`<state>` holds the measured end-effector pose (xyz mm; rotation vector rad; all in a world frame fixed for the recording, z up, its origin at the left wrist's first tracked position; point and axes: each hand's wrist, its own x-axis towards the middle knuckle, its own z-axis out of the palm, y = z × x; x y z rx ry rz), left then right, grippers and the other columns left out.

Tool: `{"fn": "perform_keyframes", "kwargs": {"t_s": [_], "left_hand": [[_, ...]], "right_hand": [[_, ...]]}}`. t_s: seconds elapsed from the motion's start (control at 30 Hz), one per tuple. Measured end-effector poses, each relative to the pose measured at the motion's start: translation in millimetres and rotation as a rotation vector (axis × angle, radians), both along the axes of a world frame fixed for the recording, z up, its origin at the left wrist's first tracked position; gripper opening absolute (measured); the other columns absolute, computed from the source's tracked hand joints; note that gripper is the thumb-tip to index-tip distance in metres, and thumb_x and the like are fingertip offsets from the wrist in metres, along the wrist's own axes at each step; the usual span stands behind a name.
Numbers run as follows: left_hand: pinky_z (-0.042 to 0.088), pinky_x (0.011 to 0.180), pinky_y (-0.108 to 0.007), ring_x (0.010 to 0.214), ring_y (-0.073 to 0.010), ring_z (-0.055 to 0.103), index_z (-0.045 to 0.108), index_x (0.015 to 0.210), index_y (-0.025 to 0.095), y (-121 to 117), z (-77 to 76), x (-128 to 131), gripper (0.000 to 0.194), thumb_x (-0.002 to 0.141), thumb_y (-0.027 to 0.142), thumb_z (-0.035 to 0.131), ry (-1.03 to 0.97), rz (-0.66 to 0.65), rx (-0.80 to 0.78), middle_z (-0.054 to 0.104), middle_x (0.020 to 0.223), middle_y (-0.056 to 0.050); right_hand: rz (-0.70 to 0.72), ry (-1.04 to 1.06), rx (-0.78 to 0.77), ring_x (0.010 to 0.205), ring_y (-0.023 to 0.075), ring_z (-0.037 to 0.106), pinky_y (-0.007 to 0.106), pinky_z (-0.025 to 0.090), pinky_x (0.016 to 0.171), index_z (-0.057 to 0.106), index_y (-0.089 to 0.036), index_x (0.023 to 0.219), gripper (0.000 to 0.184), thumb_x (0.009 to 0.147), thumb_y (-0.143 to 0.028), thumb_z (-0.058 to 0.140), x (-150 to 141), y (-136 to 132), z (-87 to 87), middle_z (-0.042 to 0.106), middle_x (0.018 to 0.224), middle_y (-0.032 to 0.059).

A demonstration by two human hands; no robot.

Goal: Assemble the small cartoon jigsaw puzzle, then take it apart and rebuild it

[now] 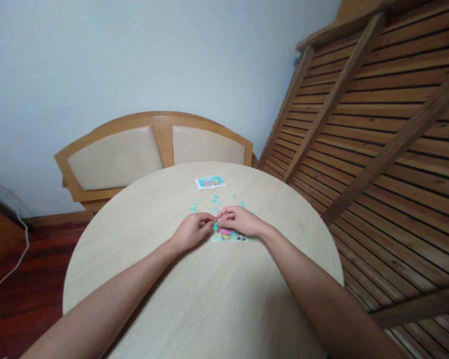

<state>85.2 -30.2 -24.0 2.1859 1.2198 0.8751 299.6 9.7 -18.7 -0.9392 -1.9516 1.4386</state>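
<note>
A partly assembled jigsaw puzzle [230, 235] with pink, yellow and teal parts lies on the round table [194, 304]. Over its left upper edge my left hand [193, 230] and my right hand [240, 221] meet, fingertips almost touching. The fingers of both hands are closed in a pinch. A teal puzzle piece [215, 227] shows just under the fingertips; whether it is held or lying flat is hard to see. My right hand covers the puzzle's upper part. Loose teal pieces [215, 199] are scattered beyond the hands.
Behind the pieces lies a small picture card [210, 182] with cartoon figures on teal. A padded headboard [115, 157] stands past the table's far edge. Slatted wooden boards [377, 114] lean on the right. A white cable [25, 239] hangs at the left.
</note>
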Motion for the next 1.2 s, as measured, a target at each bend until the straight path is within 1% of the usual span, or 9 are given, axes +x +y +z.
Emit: {"fn": "perform_keyframes", "kwargs": {"t_s": [0.13, 0.23, 0.33, 0.43, 0.53, 0.67, 0.87, 1.1, 1.2], "left_hand": [[0.052, 0.082, -0.028, 0.083, -0.0189, 0.069, 0.076, 0.1, 0.019, -1.0, 1.0, -0.4, 0.028, 0.093, 0.03, 0.052, 0.067, -0.009, 0.027, 0.077, 0.096, -0.005], [0.052, 0.081, -0.027, 0.083, -0.0187, 0.069, 0.077, 0.1, 0.021, -1.9, 0.8, -0.2, 0.028, 0.093, 0.03, 0.052, 0.11, -0.024, 0.044, 0.077, 0.098, -0.005], [0.051, 0.082, -0.026, 0.088, -0.0188, 0.069, 0.077, 0.103, 0.023, -3.1, 1.2, -0.1, 0.027, 0.094, 0.027, 0.052, 0.149, -0.042, 0.066, 0.077, 0.102, -0.003], [0.051, 0.083, -0.027, 0.092, -0.0193, 0.07, 0.077, 0.104, 0.024, -4.5, 3.3, 0.4, 0.026, 0.093, 0.024, 0.053, 0.175, -0.044, 0.079, 0.077, 0.104, -0.002], [0.051, 0.083, -0.027, 0.092, -0.0195, 0.069, 0.077, 0.104, 0.024, -5.4, 4.9, 1.1, 0.025, 0.093, 0.023, 0.054, 0.194, -0.049, 0.081, 0.077, 0.103, -0.002], [0.05, 0.082, -0.027, 0.09, -0.019, 0.069, 0.077, 0.103, 0.024, -4.0, 2.2, 1.0, 0.025, 0.093, 0.024, 0.055, 0.202, -0.067, 0.095, 0.077, 0.101, -0.002], [0.049, 0.084, -0.029, 0.092, -0.0197, 0.067, 0.077, 0.105, 0.026, -1.8, -3.8, 0.0, 0.024, 0.095, 0.028, 0.055, 0.23, -0.077, 0.13, 0.076, 0.1, -0.002], [0.049, 0.087, -0.031, 0.095, -0.0209, 0.065, 0.076, 0.109, 0.026, -3.9, -1.6, 1.6, 0.025, 0.096, 0.028, 0.055, 0.283, -0.095, 0.181, 0.075, 0.1, -0.004], [0.048, 0.091, -0.032, 0.096, -0.0214, 0.064, 0.076, 0.109, 0.026, -3.8, -2.4, 1.8, 0.025, 0.096, 0.028, 0.055, 0.301, -0.105, 0.202, 0.075, 0.1, -0.004]], "right_hand": [[0.01, -0.027, 0.005, 0.069, 0.0132, 0.064, 0.025, 0.048, 0.067, 0.066, -0.013, 0.1, 0.035, 0.072, -0.03, 0.078, 1.2, -1.3, 0.8, 0.072, 0.077, 0.0025], [0.017, -0.09, 0.059, 0.074, 0.0142, 0.065, 0.026, 0.049, 0.07, 0.068, -0.013, 0.101, 0.035, 0.07, -0.026, 0.078, 2.9, -1.9, 0.5, 0.073, 0.082, 0.0036], [0.029, -0.201, 0.24, 0.079, 0.0155, 0.064, 0.026, 0.049, 0.072, 0.072, -0.014, 0.1, 0.032, 0.07, -0.023, 0.077, 5.7, -2.5, 1.6, 0.073, 0.088, 0.0041], [0.045, -0.289, 0.444, 0.088, 0.018, 0.065, 0.028, 0.048, 0.081, 0.076, -0.018, 0.098, 0.026, 0.072, -0.024, 0.077, 8.0, -2.5, 3.5, 0.074, 0.093, 0.0035], [0.06, -0.325, 0.525, 0.094, 0.0199, 0.065, 0.029, 0.047, 0.086, 0.077, -0.019, 0.099, 0.027, 0.073, -0.026, 0.077, 8.7, -2.0, 4.2, 0.074, 0.096, 0.0036], [0.094, -0.317, 0.511, 0.093, 0.0193, 0.066, 0.027, 0.047, 0.085, 0.077, -0.019, 0.102, 0.027, 0.076, -0.026, 0.075, 8.3, -2.2, 4.7, 0.074, 0.097, 0.0041], [0.118, -0.326, 0.471, 0.096, 0.0196, 0.066, 0.027, 0.048, 0.085, 0.077, -0.019, 0.103, 0.027, 0.077, -0.023, 0.074, 9.3, -2.7, 7.8, 0.075, 0.099, 0.0045], [0.134, -0.331, 0.466, 0.096, 0.0197, 0.067, 0.027, 0.048, 0.086, 0.077, -0.02, 0.102, 0.025, 0.078, -0.025, 0.074, 12.5, -1.0, 7.7, 0.075, 0.101, 0.0044], [0.146, -0.322, 0.436, 0.094, 0.0196, 0.067, 0.028, 0.049, 0.085, 0.076, -0.018, 0.103, 0.025, 0.079, -0.026, 0.073, 14.0, -0.5, 8.4, 0.076, 0.101, 0.0045]]}}
